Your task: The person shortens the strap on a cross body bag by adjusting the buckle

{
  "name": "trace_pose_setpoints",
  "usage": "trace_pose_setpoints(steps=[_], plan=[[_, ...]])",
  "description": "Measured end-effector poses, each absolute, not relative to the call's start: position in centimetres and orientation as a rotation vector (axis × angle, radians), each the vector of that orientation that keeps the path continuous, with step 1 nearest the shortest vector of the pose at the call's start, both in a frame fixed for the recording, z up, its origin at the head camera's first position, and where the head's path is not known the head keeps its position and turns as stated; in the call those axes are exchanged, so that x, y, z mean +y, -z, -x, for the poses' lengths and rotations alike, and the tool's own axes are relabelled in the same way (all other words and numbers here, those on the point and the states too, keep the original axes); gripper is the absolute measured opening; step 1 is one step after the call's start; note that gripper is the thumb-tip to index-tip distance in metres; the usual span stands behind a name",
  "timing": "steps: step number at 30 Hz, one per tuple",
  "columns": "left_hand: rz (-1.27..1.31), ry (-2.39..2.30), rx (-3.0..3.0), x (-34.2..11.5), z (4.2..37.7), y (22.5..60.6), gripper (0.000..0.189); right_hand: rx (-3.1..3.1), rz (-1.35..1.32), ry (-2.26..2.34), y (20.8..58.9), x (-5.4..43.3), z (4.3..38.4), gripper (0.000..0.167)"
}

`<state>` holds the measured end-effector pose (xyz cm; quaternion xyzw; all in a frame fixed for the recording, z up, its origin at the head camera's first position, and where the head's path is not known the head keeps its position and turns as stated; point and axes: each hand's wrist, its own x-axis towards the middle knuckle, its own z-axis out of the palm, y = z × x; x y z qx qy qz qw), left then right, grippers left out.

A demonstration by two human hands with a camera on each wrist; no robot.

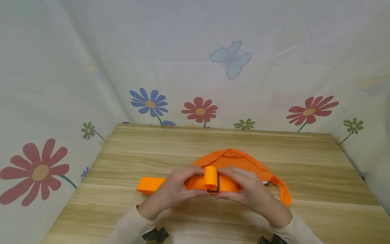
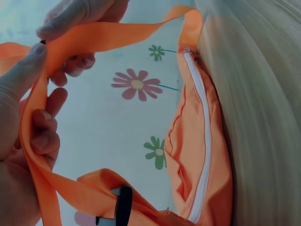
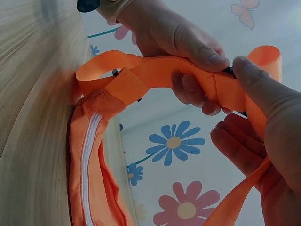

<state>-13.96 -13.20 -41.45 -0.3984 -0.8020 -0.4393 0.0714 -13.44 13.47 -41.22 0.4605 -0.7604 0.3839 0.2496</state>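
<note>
An orange waist bag (image 1: pixel 239 162) with a white zipper (image 2: pixel 206 127) rests on the table, its strap raised in front of it. My left hand (image 1: pixel 175 186) pinches the orange strap (image 3: pixel 162 70) on one side of a black slide buckle (image 1: pixel 218 183). On the other side, my right hand (image 1: pixel 248 186) grips the strap with thumb and fingers. Between both hands, a short strap loop (image 1: pixel 210 174) stands up out of the buckle. The thumbs nearly meet there and partly cover the buckle. A second black buckle (image 2: pixel 123 207) hangs near the bag's end in the left wrist view.
The wood-grain table (image 1: pixel 146 145) extends around the bag. Behind it and at the sides hangs a pale curtain (image 1: pixel 170 67) printed with flowers and a butterfly. A folded strap end (image 1: pixel 150 184) sticks out left of the left hand.
</note>
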Motion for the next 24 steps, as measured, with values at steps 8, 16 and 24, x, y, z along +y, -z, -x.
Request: trace_pose_setpoints(steps=[8, 16, 24], plan=[[1.202, 1.185, -2.512, -13.3, 13.9, 40.7, 0.055, -2.104, -1.272, -1.031, 41.2, 13.6, 13.5, 0.045], [1.243, 1.055, -2.516, -13.5, 14.0, 40.5, 0.048, -2.097, -1.276, -1.047, 41.3, 13.7, 13.6, 0.050], [1.195, 1.087, -2.582, -13.5, 13.8, 40.3, 0.053, -2.095, -1.292, -1.097, 41.2, 13.6, 13.5, 0.046]])
